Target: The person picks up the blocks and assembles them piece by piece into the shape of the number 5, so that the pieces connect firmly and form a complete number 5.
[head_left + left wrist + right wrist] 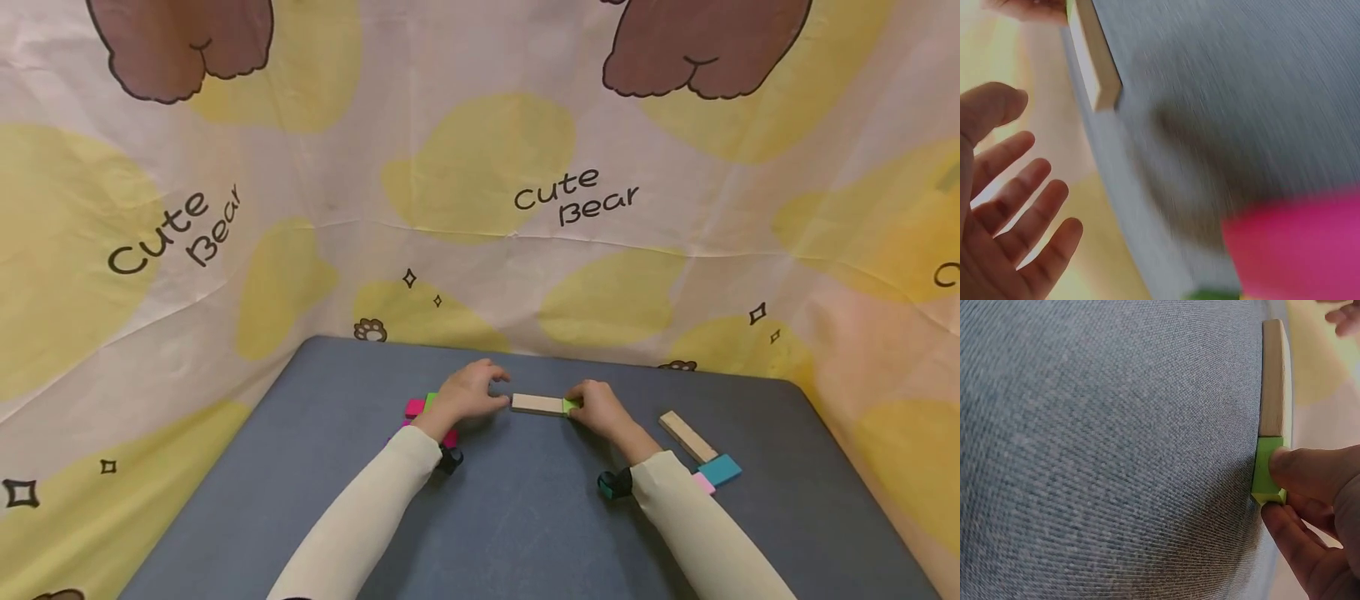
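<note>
A plain wooden block [537, 404], long and flat, lies on the blue-grey table. Against its right end sits a short green block [1266, 465], which my right hand [602, 408] pinches between thumb and fingers. My left hand [471, 390] hovers just off the wooden block's left end, holding nothing. In the left wrist view its fingers [1025, 206] are spread and loosely bent, apart from the block. Beneath the left wrist, partly hidden by it, are several pink blocks [415, 408] and a green block [431, 400].
On the right of the table lie another wooden block [687, 437], a blue block [720, 471] and a light pink block [703, 482], partly covered by the right sleeve. A printed cloth [480, 183] hangs behind and along both sides of the table [517, 517].
</note>
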Motion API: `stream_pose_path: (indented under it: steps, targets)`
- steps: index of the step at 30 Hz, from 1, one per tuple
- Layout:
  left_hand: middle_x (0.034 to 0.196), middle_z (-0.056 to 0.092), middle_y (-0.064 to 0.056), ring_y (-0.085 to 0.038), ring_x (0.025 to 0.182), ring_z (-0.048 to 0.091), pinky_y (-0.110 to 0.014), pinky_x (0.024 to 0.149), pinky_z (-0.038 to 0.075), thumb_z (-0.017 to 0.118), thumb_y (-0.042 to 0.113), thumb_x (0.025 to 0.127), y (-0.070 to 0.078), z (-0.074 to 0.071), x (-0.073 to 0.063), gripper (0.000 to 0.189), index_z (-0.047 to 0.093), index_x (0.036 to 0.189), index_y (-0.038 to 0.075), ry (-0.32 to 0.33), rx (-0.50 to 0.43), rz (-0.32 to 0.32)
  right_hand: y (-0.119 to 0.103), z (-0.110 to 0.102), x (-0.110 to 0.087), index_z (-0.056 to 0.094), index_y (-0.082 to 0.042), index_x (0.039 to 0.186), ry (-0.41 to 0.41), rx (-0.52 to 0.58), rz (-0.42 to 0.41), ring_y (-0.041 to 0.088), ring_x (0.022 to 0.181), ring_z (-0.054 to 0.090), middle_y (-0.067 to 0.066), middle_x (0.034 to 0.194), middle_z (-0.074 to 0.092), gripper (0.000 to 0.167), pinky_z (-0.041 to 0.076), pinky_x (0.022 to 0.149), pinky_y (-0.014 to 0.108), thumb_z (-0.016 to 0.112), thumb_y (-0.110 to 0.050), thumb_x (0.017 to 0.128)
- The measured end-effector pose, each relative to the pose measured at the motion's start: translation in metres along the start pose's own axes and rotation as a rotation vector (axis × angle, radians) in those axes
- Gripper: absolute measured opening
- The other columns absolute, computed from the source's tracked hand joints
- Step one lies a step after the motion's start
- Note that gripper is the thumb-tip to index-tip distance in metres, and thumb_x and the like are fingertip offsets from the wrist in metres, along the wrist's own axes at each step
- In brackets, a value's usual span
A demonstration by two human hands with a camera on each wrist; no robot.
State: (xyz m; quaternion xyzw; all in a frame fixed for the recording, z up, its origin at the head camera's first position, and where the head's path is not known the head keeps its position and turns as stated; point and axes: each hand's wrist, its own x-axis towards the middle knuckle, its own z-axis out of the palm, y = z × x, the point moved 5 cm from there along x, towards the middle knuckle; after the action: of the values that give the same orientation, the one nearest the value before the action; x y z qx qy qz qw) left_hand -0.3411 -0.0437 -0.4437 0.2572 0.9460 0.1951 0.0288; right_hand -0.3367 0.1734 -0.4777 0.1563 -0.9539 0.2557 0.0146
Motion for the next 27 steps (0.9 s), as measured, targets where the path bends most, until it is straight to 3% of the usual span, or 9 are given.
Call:
stream_pose_path:
  steps: [7,17,27]
  targets:
    - [0.125,0.061,-0.006,-0.023,0.108,0.059,-0.043,0.092,0.05,0.069,0.029,0.087,-0.024,-0.018,-0.02,0.039,0.065,0.123,0.013,-0.071,0.034,-0.01,-0.001,-0.001,-0.002,0.074,0.003,0.096,-0.008,-0.012,0.001,0.026,0.084,0.063,0.016,0.095,0.07,0.018,0.053,0.071,0.04,0.073,-0.002,0.079]
    - [0.14,0.052,-0.01,-0.03,0.13,0.048,-0.048,0.102,0.043,0.072,0.026,0.085,-0.061,-0.027,-0.041,0.041,0.065,0.124,0.017,-0.14,0.09,-0.075,-0.004,-0.002,-0.002,0.075,0.003,0.094,0.003,-0.018,-0.002,0.025,0.083,0.063,0.015,0.092,0.07,0.017,0.053,0.072,0.041,0.073,-0.001,0.078]
    - [0.139,0.052,-0.013,-0.031,0.124,0.05,-0.048,0.098,0.045,0.076,0.027,0.08,-0.085,-0.027,-0.051,0.048,0.064,0.125,0.015,-0.167,0.114,-0.134,-0.005,0.001,-0.002,0.075,0.003,0.094,0.0,-0.027,-0.003,0.024,0.081,0.062,0.014,0.091,0.07,0.016,0.052,0.069,0.039,0.073,-0.001,0.078]
